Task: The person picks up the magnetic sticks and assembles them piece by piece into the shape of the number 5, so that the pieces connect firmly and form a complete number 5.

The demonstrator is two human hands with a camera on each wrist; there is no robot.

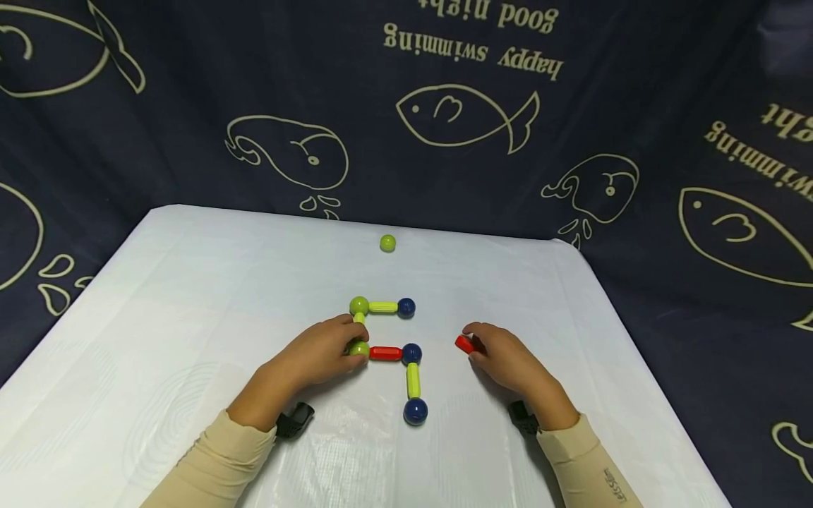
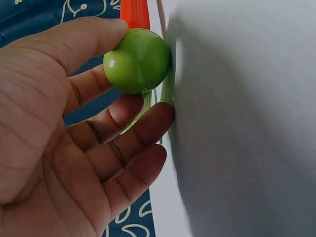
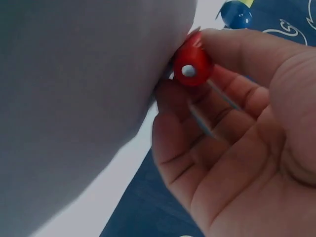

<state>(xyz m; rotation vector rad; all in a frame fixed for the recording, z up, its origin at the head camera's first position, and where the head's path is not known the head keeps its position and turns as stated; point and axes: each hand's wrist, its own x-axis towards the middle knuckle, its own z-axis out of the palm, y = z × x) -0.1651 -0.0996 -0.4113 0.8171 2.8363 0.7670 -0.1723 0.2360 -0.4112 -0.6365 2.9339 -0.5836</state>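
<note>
On the white table lies a joined figure of magnetic balls and rods. My left hand (image 1: pixel 324 351) pinches its lower green ball (image 2: pixel 137 61) between thumb and fingers. From that ball a red rod (image 1: pixel 385 353) runs right to a blue ball (image 1: pixel 411 353), and a yellow-green rod (image 1: pixel 413 381) leads down to another blue ball (image 1: pixel 416 411). The upper green ball (image 1: pixel 358 305) joins a yellow-green rod (image 1: pixel 383 307) ending in a blue ball (image 1: pixel 406 307). Right of the figure, my right hand (image 1: pixel 508 358) holds a separate red magnetic rod (image 3: pixel 193 61), its metal end showing.
A loose green ball (image 1: pixel 388 243) sits near the far edge of the white table (image 1: pixel 254 261). Beyond hangs a dark blue cloth (image 1: pixel 368 70) printed with fish and whales. Each wrist carries a black camera (image 1: pixel 295 420).
</note>
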